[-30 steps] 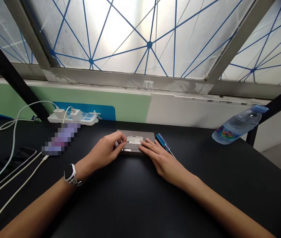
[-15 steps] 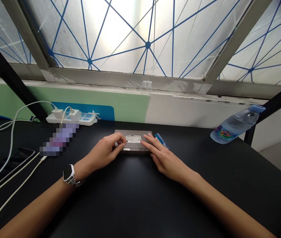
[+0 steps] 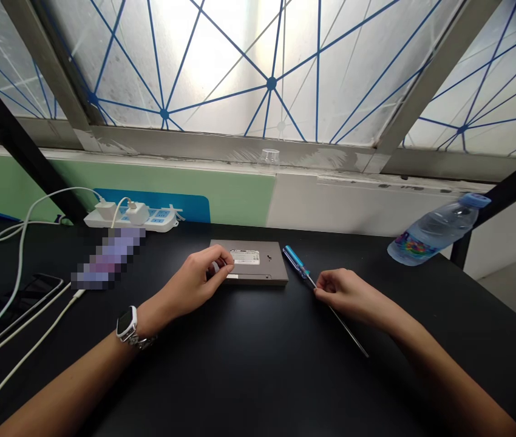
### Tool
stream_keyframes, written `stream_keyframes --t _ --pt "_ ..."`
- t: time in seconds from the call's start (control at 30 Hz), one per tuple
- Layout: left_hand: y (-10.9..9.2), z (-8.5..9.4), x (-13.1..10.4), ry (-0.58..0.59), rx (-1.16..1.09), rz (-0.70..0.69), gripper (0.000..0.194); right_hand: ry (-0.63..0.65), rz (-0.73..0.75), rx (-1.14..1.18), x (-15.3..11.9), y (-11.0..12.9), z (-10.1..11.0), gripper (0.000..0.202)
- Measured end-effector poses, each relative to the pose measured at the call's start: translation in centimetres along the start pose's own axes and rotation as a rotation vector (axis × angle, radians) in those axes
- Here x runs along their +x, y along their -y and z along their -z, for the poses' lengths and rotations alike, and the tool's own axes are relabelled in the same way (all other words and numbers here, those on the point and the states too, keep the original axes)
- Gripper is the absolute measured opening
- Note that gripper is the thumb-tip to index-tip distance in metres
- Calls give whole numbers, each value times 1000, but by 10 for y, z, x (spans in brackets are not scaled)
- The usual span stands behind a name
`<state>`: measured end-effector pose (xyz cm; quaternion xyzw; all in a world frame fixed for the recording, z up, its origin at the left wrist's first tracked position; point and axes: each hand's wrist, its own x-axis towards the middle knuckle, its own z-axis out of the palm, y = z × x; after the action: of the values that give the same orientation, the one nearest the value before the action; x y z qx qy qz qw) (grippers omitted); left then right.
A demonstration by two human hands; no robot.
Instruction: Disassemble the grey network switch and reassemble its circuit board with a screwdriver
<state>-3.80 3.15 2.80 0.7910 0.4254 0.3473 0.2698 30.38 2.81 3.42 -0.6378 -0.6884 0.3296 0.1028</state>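
Note:
A flat grey-brown box-shaped device [image 3: 262, 267] with a white printed label lies on the black desk. Small dark specks, perhaps screws, rest on its right half. My left hand [image 3: 206, 270] is over the device's left end, thumb and fingertips pinched together; whatever they hold, if anything, is too small to make out. To the right of the device lies a screwdriver [image 3: 295, 261] with a blue, clear handle and a long metal shaft pointing toward me. My right hand [image 3: 342, 291] is closed, thumb and fingers pinching the shaft just below the handle.
A white power strip [image 3: 158, 220] with plugged chargers and cables stands at the back left, beside a blurred-out phone-like object [image 3: 110, 258]. A water bottle [image 3: 435, 233] leans at the right against a black bar. A clear cup [image 3: 269, 156] sits on the window ledge.
My right hand has left the right side of the device, moved right and nearer, and taken hold of the screwdriver's shaft. My left hand has barely moved.

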Motion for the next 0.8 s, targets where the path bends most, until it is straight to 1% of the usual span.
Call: stream_keyframes --t 0.1,0.2,0.27,0.33,0.4,0.47,0.53,0.6,0.7,0.8 --pt "-1 -2 0 -43 -98 50 16 6 29 430 -3 9 -1 26" --pt "-5 -6 0 -68 -278 116 18 -29 121 823 -6 17 -2 33" --pt "-9 -9 1 -72 -417 159 20 -86 200 978 -6 22 -8 30" --pt "-12 -15 1 -71 -551 205 22 -104 268 1085 -6 28 -16 29" --pt "-14 -22 0 -72 -694 263 24 -118 328 1152 -7 34 -26 26" --pt "-15 -29 -1 -73 -852 342 24 -149 375 1181 -9 39 -34 17" --pt "-15 -35 -2 -81 -998 428 23 -173 412 1189 -11 41 -40 9" --pt "-15 -37 -3 -100 -1116 497 21 -169 440 1192 -12 42 -43 5" --pt "-15 -37 -1 -141 -1231 557 17 -148 474 1184 -12 41 -47 6" --pt "-16 -35 -1 -148 -1267 572 16 -145 488 1165 -11 40 -48 8"
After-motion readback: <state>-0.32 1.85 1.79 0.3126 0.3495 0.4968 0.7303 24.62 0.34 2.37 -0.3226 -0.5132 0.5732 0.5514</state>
